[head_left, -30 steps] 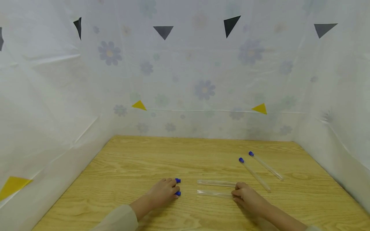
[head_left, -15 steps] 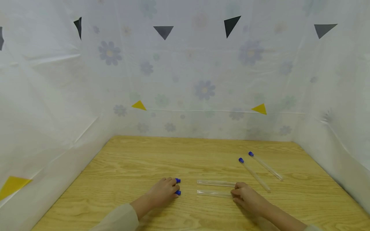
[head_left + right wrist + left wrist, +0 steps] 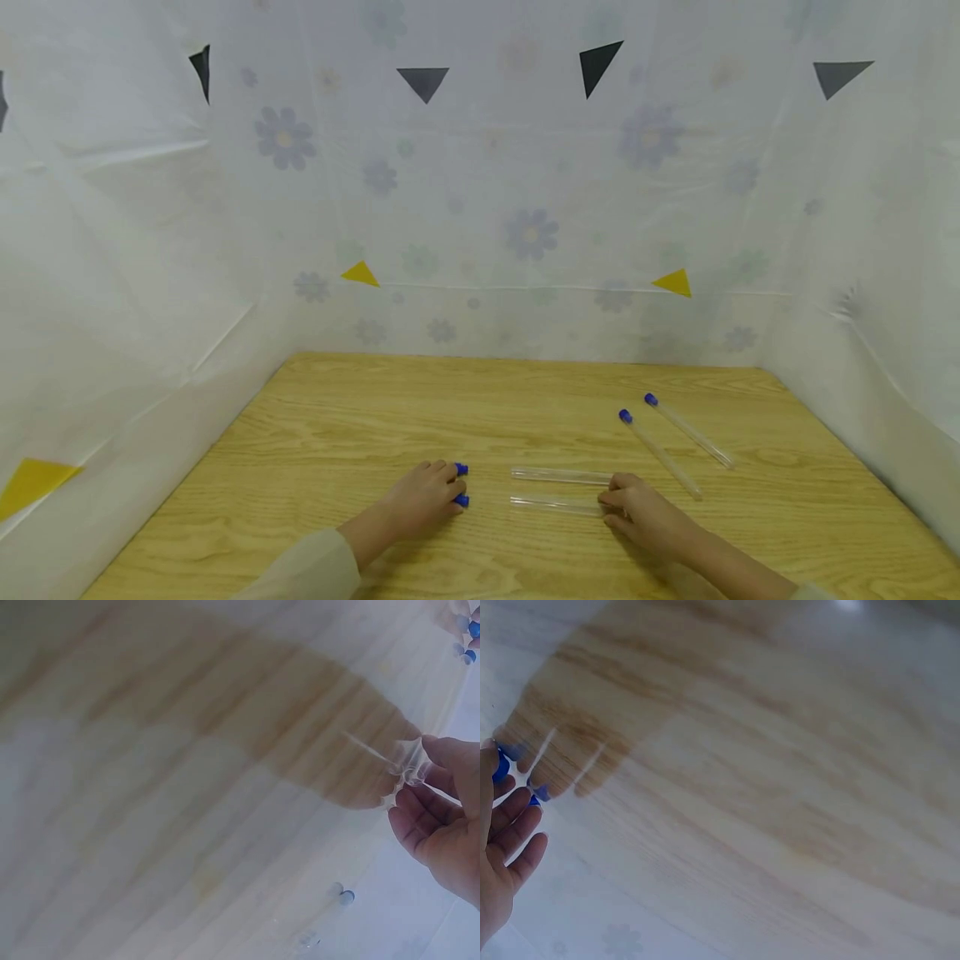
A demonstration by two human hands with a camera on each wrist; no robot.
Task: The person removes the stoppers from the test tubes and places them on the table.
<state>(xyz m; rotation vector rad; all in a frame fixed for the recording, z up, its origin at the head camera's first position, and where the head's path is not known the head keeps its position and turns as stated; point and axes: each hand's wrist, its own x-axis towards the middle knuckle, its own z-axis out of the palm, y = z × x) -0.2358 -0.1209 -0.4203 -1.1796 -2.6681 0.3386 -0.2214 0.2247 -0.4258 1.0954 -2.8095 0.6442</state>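
Note:
My left hand [image 3: 418, 502] pinches two blue caps, the far cap [image 3: 462, 469] and the near cap [image 3: 462, 501], their ends pointing right. In the left wrist view the left hand [image 3: 506, 855] has one blue cap [image 3: 501, 766] by the thumb and another blue cap [image 3: 534, 800] among the fingers. Across a gap, my right hand [image 3: 651, 515] holds two clear test tubes by their right ends. The far test tube [image 3: 558, 476] and near test tube [image 3: 553, 504] lie level and roughly parallel, left ends facing the caps. Fingers hide their right ends.
Two more clear tubes with blue caps on, the nearer capped tube [image 3: 666, 458] and the farther capped tube [image 3: 693, 433], lie slanted on the wood-grain table [image 3: 375, 400] beyond my right hand. White flowered sheeting [image 3: 480, 192] encloses the table's back and sides.

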